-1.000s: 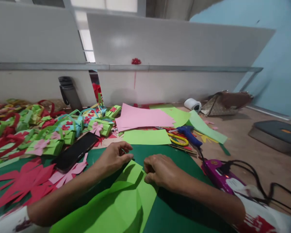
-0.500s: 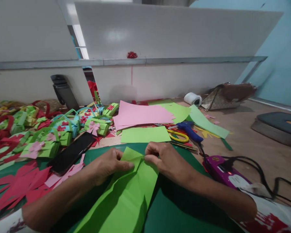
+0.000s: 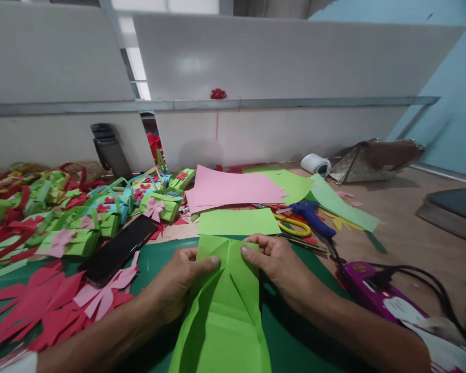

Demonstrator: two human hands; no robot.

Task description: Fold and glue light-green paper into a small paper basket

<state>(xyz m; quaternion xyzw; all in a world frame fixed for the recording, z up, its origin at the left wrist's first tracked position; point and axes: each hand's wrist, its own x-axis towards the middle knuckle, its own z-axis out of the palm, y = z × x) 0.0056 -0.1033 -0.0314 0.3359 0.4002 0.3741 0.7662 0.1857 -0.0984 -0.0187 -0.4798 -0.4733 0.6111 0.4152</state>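
A creased sheet of bright green paper stretches from the lower edge of the view up to my fingers. My left hand grips its upper left edge, thumb on top and fingers behind. At the upper right edge, my right hand pinches the paper the same way. Between my thumbs a vertical crease runs down, with slanting folds spreading below it. Beneath lies a dark green mat. Just beyond the held end rests a flat light green strip of paper.
Red paper cutouts, a black phone and several small paper bags lie left. Pink sheets sit behind. Rightward are yellow-handled scissors, a blue glue gun and a purple power strip with cables. A dark bottle stands behind.
The green paper has been straightened and its top end flattened. My right hand has shifted right with its thumb now lying on the paper; my left hand still grips the left edge.
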